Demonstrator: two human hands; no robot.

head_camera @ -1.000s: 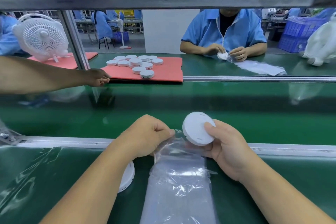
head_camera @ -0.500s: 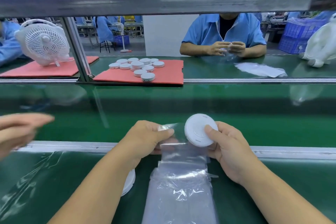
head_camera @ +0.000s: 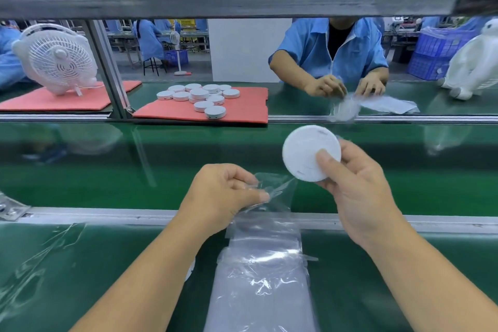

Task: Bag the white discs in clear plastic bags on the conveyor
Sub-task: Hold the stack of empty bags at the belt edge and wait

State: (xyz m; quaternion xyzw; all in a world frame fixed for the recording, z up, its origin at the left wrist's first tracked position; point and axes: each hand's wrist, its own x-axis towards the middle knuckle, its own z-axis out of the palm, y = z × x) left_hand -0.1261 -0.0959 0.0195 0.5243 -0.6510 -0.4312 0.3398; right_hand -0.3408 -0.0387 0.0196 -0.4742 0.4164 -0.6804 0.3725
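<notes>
My right hand (head_camera: 358,191) holds a white disc (head_camera: 310,152) up on edge above the green conveyor belt (head_camera: 107,167), thumb across its face. My left hand (head_camera: 223,197) pinches the top edge of a clear plastic bag (head_camera: 272,188), lifting it off the stack of clear bags (head_camera: 261,277) lying on the near green table. The disc is up and to the right of the bag's mouth, apart from it. Another white disc (head_camera: 190,269) peeks out from under my left forearm.
Across the belt, several white discs (head_camera: 200,96) lie on a red mat (head_camera: 242,113). A person in a blue coat (head_camera: 331,51) handles a bagged disc (head_camera: 346,110) there. A white fan (head_camera: 58,59) stands back left. A metal rail (head_camera: 94,215) edges the belt.
My right hand lifted the disc up and to the right, away from the bag. My left hand peeled the top bag's edge up. The other person's hand at the left has left the view.
</notes>
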